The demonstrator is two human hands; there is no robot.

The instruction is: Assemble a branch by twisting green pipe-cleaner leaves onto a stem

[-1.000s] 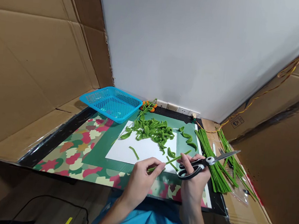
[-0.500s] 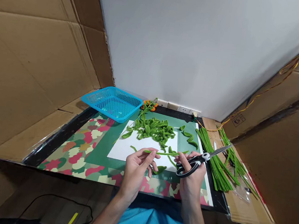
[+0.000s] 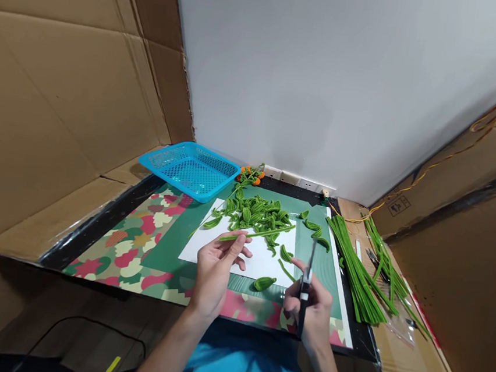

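Observation:
My left hand (image 3: 216,268) pinches one end of a straight green pipe cleaner (image 3: 257,233), which points right and away over the white sheet (image 3: 207,246). My right hand (image 3: 313,309) grips black-handled scissors (image 3: 305,291), held edge-on with the blades pointing away from me. The scissors are apart from the pipe cleaner. A small folded green leaf piece (image 3: 264,283) lies on the green mat between my hands. A pile of finished green leaf shapes (image 3: 256,213) sits at the far side of the sheet.
A blue mesh basket (image 3: 190,169) stands at the back left. A bundle of long green pipe cleaners (image 3: 356,266) lies at the right. Orange and green flowers (image 3: 249,176) lie near the wall sockets. Cardboard walls rise on both sides.
My right hand let go of the pipe cleaner and pulled back toward me, turning the scissors edge-on. My left hand lifted the pipe cleaner farther over the sheet. A folded leaf piece lies on the mat.

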